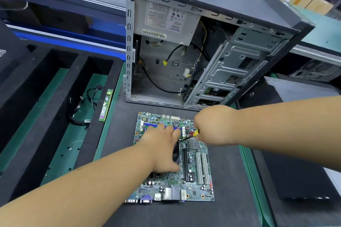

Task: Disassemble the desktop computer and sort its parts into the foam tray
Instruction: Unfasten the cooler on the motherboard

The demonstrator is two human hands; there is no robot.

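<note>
A: What lies nearest?

B: The person's two bare forearms, reaching in from the near edge. Beyond them, take it by size. The dark tabletop [230, 180] with its green edging carries everything. At the far side stands the grey steel desktop computer case [212, 46], side panel off, with a silver power supply box [166, 22] in its upper left corner and loose black and yellow cables [195, 61] hanging inside.

A: And the tray?

B: The black foam tray [46, 116] with long compartments fills the left side. In its right-hand compartment lie a bundle of thin black cables [81, 108] and, along the right wall, a green memory stick [106, 105].

A: Where is the main part now?

B: The green printed motherboard [173, 160] lies flat on the tabletop, just near of the case, its rear ports toward the near edge.

A: The hands?

B: The left hand [162, 149] rests spread on a black fan cooler [176, 155] at the board's centre, palm down, fingers splayed; its grip is loose, pressing and not closed round anything. The right hand [214, 127] has its grip clenched on a yellow-handled screwdriver [195, 133], whose dark shaft slants down and left to the cooler's far right corner, just beside the left fingertips [175, 131]. A small square silver heatsink [193, 143] sits right of that.
</note>
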